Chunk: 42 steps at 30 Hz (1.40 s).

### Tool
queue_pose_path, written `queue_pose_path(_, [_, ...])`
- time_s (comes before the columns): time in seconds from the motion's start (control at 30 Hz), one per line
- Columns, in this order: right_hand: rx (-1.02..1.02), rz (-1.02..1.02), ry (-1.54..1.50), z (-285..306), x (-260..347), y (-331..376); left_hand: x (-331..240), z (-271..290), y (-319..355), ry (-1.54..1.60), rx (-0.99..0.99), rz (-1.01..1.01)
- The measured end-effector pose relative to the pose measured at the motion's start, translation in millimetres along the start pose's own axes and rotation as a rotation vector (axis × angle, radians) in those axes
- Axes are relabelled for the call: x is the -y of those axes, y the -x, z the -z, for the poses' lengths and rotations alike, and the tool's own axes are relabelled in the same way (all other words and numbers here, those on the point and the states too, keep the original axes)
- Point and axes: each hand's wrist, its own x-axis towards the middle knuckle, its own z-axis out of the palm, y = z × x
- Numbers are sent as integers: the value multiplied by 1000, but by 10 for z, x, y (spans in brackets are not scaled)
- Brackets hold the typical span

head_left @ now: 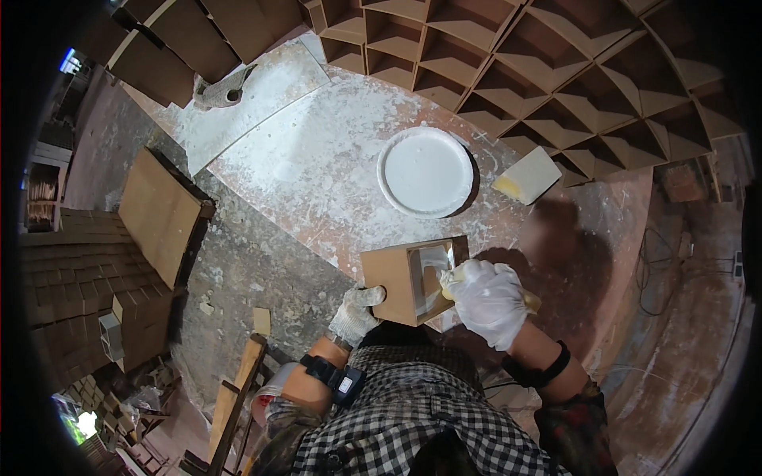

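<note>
A brown cardboard-like box (387, 287) is in front of my body, its open side turned to the right, with a wet white coating on the inner walls. My left hand (356, 316), in a white knit glove, grips the box's left side with the thumb on top. At the open side is my right hand (486, 300), covered by a thin white plastic glove. Its fingers close around a pale yellow sponge-like piece (533, 302), mostly hidden by the hand. Beyond the box stands a round white tub (425, 172) of white liquid.
A yellow sponge block (530, 176) caked in white lies right of the tub on the white-splattered board (317, 159). Many open brown boxes (556, 79) are stacked along the far side. More boxes (87, 278) stand left, near a brown panel (161, 214). Wooden bars (236, 389) are lower left.
</note>
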Motion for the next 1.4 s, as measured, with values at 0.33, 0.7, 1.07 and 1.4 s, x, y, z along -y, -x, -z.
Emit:
queue_pose_path(0.33, [-209,-57,-373,-37,273,32,17,-66,14,7,-18,-20])
queue_pose_path(0.7, [-309,-55,-294,-25,118,-219,59,2,-30,36,0,-13])
queue_pose_path(1.07, [258,72,-190,146,-111,-75,-27,-99,-126,14,1,30])
queue_pose_path(1.4, [-56,-47,-198,129,-311,-203,-9,-144,-75,-53,-28,-21])
